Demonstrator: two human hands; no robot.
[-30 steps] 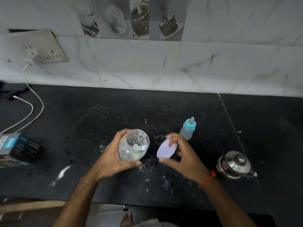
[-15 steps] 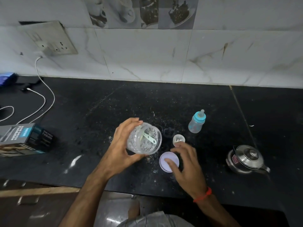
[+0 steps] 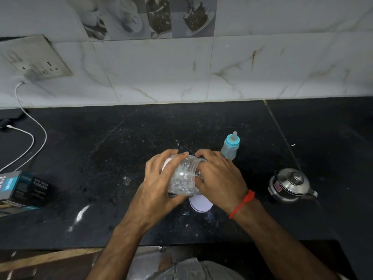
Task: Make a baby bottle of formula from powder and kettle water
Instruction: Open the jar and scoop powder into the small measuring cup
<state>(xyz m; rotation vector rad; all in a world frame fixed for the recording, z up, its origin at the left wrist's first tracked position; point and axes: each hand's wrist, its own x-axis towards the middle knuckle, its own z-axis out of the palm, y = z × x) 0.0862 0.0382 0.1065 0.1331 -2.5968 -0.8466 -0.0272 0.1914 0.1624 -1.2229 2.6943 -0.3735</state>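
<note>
My left hand grips a clear plastic powder jar, tipped on its side above the black counter with its mouth toward the right. My right hand is at the jar's mouth, its fingertips hidden there, so I cannot tell whether they hold anything. The jar's white lid lies flat on the counter under my right wrist. The baby bottle, with a blue collar and teat on, stands upright just behind my right hand. A small steel kettle with its lid on sits to the right.
A dark printed box lies at the left near the counter's front edge. A white cable runs from the wall socket across the back left. White specks and powder smears dot the counter.
My right hand let go of the lid on the counter and moved up to the jar's mouth. My left hand tipped the jar from upright onto its side.
</note>
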